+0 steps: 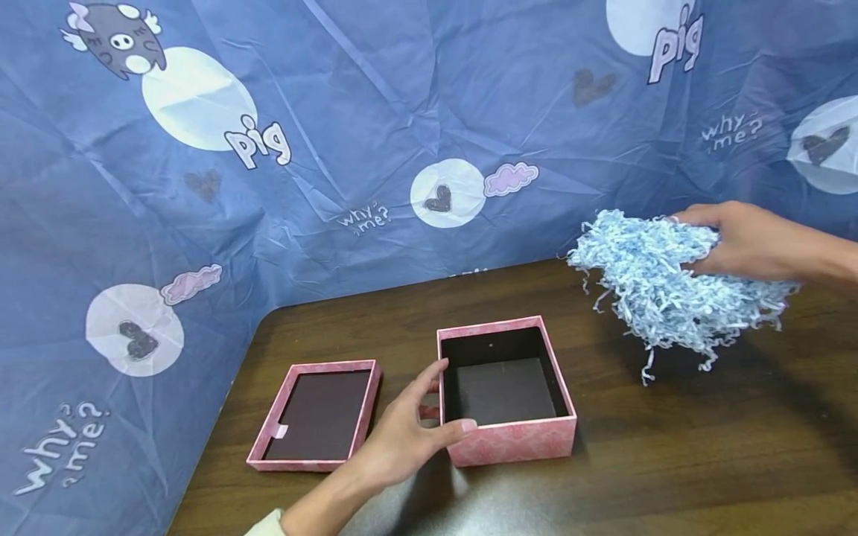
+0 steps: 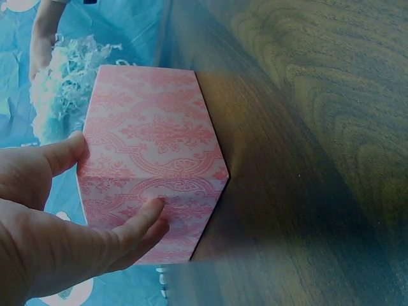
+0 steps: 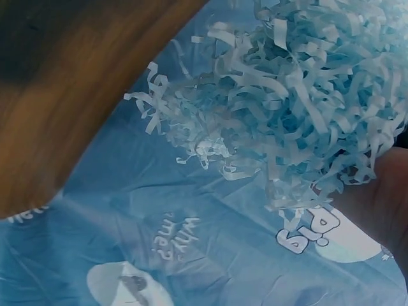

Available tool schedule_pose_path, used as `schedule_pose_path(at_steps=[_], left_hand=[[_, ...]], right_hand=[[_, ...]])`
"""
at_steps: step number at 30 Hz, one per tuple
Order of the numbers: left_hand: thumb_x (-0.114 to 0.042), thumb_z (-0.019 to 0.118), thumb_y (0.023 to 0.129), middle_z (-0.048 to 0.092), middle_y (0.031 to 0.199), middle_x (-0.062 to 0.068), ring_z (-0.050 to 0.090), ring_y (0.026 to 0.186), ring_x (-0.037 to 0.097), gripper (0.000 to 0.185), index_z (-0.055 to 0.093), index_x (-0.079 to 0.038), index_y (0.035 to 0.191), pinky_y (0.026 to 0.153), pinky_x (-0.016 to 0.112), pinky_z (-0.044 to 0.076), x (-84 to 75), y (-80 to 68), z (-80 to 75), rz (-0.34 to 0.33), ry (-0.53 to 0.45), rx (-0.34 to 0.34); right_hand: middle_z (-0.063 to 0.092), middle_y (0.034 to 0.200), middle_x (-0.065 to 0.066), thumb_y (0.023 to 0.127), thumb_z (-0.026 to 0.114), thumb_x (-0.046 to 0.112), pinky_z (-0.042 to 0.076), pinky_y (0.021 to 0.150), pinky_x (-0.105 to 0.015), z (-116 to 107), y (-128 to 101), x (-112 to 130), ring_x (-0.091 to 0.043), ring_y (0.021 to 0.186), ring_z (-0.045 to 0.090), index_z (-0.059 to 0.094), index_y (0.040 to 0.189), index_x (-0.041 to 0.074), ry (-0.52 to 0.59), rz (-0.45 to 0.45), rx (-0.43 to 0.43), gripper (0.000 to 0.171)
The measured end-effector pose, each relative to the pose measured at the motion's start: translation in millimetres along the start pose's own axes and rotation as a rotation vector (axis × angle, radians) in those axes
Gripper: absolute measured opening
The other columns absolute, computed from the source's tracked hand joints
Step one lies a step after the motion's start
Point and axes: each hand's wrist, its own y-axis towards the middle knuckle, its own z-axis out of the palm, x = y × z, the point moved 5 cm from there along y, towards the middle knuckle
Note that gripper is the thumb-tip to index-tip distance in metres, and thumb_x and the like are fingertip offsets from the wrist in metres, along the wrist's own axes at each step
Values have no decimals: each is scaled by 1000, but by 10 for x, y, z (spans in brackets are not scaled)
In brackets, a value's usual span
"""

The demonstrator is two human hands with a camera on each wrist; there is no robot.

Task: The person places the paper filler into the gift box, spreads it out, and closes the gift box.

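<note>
An open pink patterned box with a dark inside stands on the brown wooden table. My left hand holds its near left corner, thumb on the front wall and fingers along the left wall. Its lid lies upside down to the left of the box. My right hand grips a big clump of light blue shredded paper and holds it above the table, to the right of and beyond the box.
A blue printed sheet with cartoon pigs, hearts and words hangs behind the table and drapes past its left edge. Bare wood extends in front of and to the right of the box.
</note>
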Motion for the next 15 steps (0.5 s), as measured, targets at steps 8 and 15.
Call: schedule_pose_path(at_steps=[8, 15], left_hand=[[-26, 78, 82, 46, 137, 19, 59, 104, 34, 82, 32, -20, 150, 83, 38, 52, 6, 0, -1, -11, 5, -4], [-26, 78, 82, 47, 135, 19, 60, 103, 33, 82, 33, -20, 149, 84, 38, 52, 11, 12, -1, -11, 11, -8]], right_hand=[[35, 143, -32, 76, 80, 10, 27, 102, -65, -7, 35, 186, -56, 128, 31, 46, 138, -4, 38, 0, 30, 72], [46, 138, -27, 73, 81, 4, 32, 102, -60, 38, 81, 433, -48, 128, 38, 51, 135, -4, 82, -71, 7, 69]])
